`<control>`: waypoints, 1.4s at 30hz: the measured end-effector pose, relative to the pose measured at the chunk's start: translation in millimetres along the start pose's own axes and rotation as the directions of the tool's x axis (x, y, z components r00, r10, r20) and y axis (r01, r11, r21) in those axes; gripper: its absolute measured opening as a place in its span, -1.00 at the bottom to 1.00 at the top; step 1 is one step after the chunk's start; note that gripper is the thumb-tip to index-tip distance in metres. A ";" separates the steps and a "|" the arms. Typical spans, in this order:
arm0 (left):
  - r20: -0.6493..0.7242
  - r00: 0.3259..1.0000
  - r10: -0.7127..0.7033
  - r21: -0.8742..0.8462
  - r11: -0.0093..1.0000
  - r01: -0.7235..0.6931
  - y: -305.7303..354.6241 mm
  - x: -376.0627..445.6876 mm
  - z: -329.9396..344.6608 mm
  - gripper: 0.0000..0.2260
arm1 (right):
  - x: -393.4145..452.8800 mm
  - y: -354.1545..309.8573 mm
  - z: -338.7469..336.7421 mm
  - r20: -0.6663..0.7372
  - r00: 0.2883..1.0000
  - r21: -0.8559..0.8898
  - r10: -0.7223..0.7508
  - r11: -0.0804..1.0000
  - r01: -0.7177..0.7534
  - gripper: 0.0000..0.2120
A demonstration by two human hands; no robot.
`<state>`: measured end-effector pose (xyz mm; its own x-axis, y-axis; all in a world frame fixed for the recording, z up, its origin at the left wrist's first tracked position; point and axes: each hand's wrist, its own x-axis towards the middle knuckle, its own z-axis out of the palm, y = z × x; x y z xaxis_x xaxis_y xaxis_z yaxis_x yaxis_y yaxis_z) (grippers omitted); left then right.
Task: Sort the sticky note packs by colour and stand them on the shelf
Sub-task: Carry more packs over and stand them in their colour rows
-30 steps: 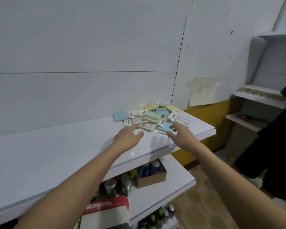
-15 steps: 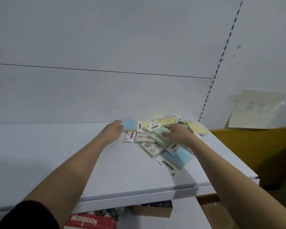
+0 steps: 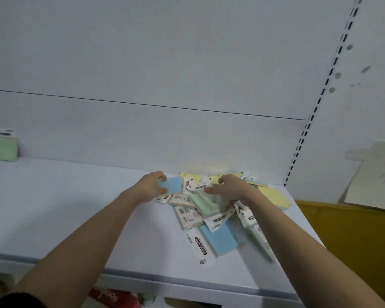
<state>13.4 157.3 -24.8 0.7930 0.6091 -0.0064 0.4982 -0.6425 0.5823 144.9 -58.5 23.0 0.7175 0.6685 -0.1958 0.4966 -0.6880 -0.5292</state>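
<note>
Loose heap of sticky note packs [image 3: 211,210] lying flat and overlapping on the white shelf [image 3: 76,210], toward its right end and close against the back panel [image 3: 142,134]. Left hand [image 3: 152,187] at the heap's left edge, fingers curled around the border of a blue pack [image 3: 173,185], closing on it but not yet lifted. Right hand [image 3: 230,188] spread palm-down over a green pack [image 3: 203,202] at the middle, fingers loose and gripping nothing as far as visible. Probably light, stiff little blocks in slick wrapping with card headers (likely to slide over one another when one is pulled), so best pinched across the thick block edges, not by the thin header. Another blue pack [image 3: 219,238] lying nearest the front lip, at some risk of being nudged off. Far left, well apart from the heap, green packs [image 3: 5,147] already standing against the back panel. Plenty of bare shelf between for new rows. Slotted upright [image 3: 309,127] at the right, a paper sheet [image 3: 373,174] beyond it; neither in the way.
</note>
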 end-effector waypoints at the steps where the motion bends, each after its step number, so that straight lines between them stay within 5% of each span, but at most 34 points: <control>1: 0.048 0.999 0.005 0.024 1.000 -0.006 0.6 2.5 -1.8 -0.58 | -0.6 1.6 -3.8 -0.006 1.000 -0.001 -0.006 1.000 0.006 -0.31; 5: 0.166 0.986 -0.027 0.120 0.993 0.007 7.3 5.0 -8.5 -0.34 | -0.4 4.9 -6.4 0.025 1.000 -0.131 -0.011 0.991 0.014 -0.26; 14: 0.155 0.981 -0.116 0.175 0.981 0.089 -0.6 -3.3 -15.6 -0.26 | 0.6 -1.4 -3.2 0.068 0.998 -0.273 -0.011 0.961 0.030 -0.31; 17: 0.124 0.981 -0.150 0.207 0.971 0.122 -1.0 -9.6 -26.5 -0.42 | 3.0 4.5 -12.2 0.010 0.999 -0.108 -0.042 0.993 0.043 -0.56; 20: 0.102 0.985 -0.140 0.005 0.990 0.140 -3.6 -16.3 -27.2 -0.55 | 0.2 14.4 -13.0 0.042 0.999 0.253 -0.004 0.967 -0.007 -0.69; 25: 0.027 0.985 -0.168 -0.370 0.914 0.166 2.1 -32.8 -32.4 -0.77 | -9.2 25.6 -17.0 0.067 0.998 0.747 -0.016 0.663 -0.040 -0.92; 32: -0.180 0.914 -0.364 -0.759 0.642 0.106 3.8 -76.5 -36.6 -0.81 | -8.8 32.6 -6.0 -0.015 0.992 0.920 -0.123 0.387 0.062 -0.88; 42: -0.309 0.905 -0.293 -0.854 0.504 -0.128 -8.5 -127.9 -71.6 -0.75 | -21.4 -27.5 12.9 -0.157 0.965 0.860 -0.210 0.451 0.238 -0.80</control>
<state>-117.3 118.1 29.2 0.4631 0.8832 0.0743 -0.1497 -0.0047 0.9887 109.6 -50.2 31.1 0.6646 0.7453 0.0523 -0.0254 0.0924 -0.9954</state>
